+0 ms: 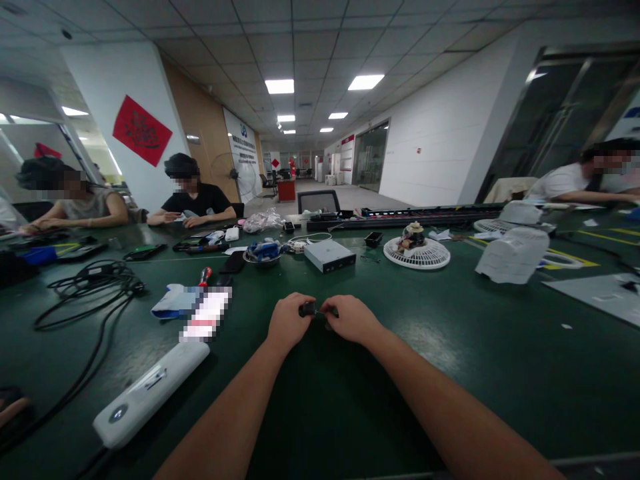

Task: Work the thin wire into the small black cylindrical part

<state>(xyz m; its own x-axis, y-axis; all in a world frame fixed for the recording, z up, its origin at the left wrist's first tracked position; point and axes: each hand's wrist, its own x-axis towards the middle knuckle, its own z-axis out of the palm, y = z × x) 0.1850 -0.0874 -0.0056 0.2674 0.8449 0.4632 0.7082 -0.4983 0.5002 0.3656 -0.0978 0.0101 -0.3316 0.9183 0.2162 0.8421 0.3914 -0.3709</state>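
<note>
Over the middle of the dark green table, my left hand (290,321) is closed around a small dark cylindrical part (309,309), whose exact kind I cannot make out. Close on its right, my right hand (350,319) pinches at the part's end, fingers pressed together; a thin bright bit shows between the two hands, too small to name. Beyond them on the tabletop lies a grey metal box like an optical disc drive (330,255). To its right rests a white round fan grille (417,257) with a motor on top.
A white power strip (153,393) lies front left, near coiled black cable (100,283). A blue-white glove (175,301), red-handled screwdriver (205,276) and metal bowl (263,257) are left of centre. White plastic housings (515,255) stand right. People sit across the table and at far right.
</note>
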